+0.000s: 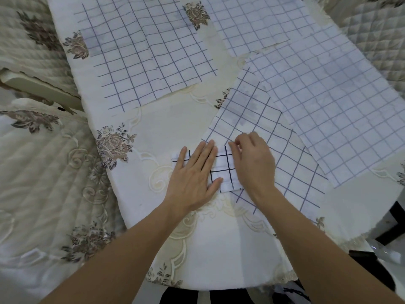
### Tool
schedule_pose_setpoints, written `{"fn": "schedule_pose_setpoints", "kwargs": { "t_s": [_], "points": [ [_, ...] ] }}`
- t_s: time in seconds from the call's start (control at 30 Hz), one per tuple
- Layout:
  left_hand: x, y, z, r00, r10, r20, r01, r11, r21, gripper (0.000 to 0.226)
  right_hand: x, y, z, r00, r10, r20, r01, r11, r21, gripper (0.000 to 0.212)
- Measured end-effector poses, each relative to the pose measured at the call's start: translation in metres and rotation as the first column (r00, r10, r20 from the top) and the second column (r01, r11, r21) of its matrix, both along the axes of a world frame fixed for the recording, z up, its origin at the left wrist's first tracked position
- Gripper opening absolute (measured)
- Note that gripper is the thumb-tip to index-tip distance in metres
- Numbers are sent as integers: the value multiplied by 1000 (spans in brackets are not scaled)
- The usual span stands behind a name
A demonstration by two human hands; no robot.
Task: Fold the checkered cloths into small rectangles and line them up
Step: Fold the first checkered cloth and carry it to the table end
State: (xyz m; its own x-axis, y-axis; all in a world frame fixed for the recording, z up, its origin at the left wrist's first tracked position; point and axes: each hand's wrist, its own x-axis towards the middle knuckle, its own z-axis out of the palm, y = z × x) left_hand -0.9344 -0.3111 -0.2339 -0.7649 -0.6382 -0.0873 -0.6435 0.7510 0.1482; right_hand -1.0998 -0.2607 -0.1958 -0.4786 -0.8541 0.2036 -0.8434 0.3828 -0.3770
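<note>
1. Forearms enter from the bottom edge and meet over the folded cloth (221, 170), a small dark-lined checkered rectangle lying near the front middle of the surface (166, 128), which is covered by an embroidered floral cover.
2. Left hand (192, 178) lies flat, fingers spread, palm pressed down on the left half of the folded cloth, pinning it.
3. Right hand (254, 163) rests on the right half; its fingertips are drawn together at the far right corner, apparently pinching or tucking the edge. Whether a layer is actually gripped cannot be told.
4. Folded cloth partly overlaps the near-left edge of an unfolded large-check cloth (269, 150) that runs diagonally away to the right.
5. Beyond it, well apart from the hands: a fine-check cloth (333, 102) at right, another large-check cloth (149, 55) at far left, and a second fine-check cloth (254, 23) at the far edge. All lie flat, unfolded.
6. Judgement: the step in hand is the final squaring and creasing of the first rectangle. No finished row is visible, so the task is at an early stage.
7. Judgement: the next move calls for pressing the crease firm, setting this rectangle on bare surface clear of the unfolded cloth beneath, then drawing the nearest cloth forward without dragging the folded piece open.
</note>
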Motion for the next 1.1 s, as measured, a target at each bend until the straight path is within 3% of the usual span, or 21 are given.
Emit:
{"fn": "schedule_pose_setpoints", "kwargs": {
  "t_s": [0.07,0.17,0.5,0.73,0.83,1.0,1.1],
  "points": [
    [0,0,1,1000,-4,2,4,1000,24,74,22,2,-6,969,231,85,-222,970,-99,33],
    [-2,2,4,999,-32,5,32,999,14,73,45,6,-18,885,424,193,-448,888,104,63],
    [50,-2,0,993,118,19,-118,993,-3,70,37,12,-37,912,409,-22,-377,860,345,83],
    [54,-3,8,986,151,65,-151,989,-12,74,21,21,-38,946,318,-57,-281,896,343,84],
    [39,-7,19,979,202,1,-202,979,-22,68,23,20,-39,947,315,-70,-272,895,355,85],
    [18,-2,4,999,32,-13,-32,999,-4,63,21,22,-42,941,334,-54,-293,884,365,84],
    [26,-3,-3,999,33,16,-33,999,-17,66,15,23,-42,936,345,-65,-301,884,359,88]
  ]
}}
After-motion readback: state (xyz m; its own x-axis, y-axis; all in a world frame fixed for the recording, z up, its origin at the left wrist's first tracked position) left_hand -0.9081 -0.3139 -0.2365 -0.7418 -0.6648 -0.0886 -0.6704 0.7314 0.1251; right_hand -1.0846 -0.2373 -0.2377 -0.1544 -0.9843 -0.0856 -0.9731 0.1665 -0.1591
